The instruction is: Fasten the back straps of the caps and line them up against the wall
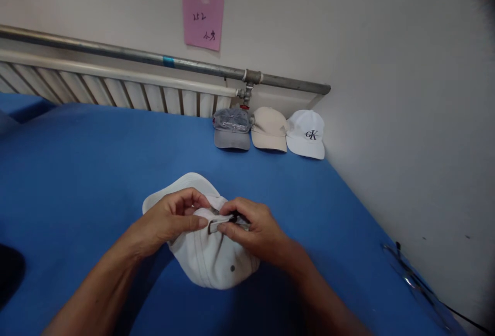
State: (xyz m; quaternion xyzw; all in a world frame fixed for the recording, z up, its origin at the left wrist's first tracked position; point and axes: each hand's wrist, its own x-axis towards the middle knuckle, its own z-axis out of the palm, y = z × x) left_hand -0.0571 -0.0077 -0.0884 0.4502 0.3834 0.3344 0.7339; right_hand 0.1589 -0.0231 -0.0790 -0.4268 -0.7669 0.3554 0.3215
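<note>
1. Resting on the blue bench [77, 171] at the near middle, a white cap [211, 258] lies with its crown toward the person and its brim pointing away and to the left, so its long axis runs from near right to far left
2. Left hand [170, 220] sits on the left side of the white cap, its fingers curled over the back edge, thumb and forefinger pinched together on the strap just beside the buckle
3. A small metal buckle [216, 222] on the strap lies between the two hands, at the top of the crown
4. Right hand [253, 228] comes in from the right, its fingertips closed on the buckle and the strap end, touching the left hand's fingertips
5. Farther back, against the wall, three caps stand in a row with brims facing the person: a grey cap [232, 129], a beige cap [269, 129] touching it, and a white logo cap [307, 133]
6. Above them a metal pipe [154, 59] runs along the wall, with a pink note [203, 18] stuck higher up
</note>
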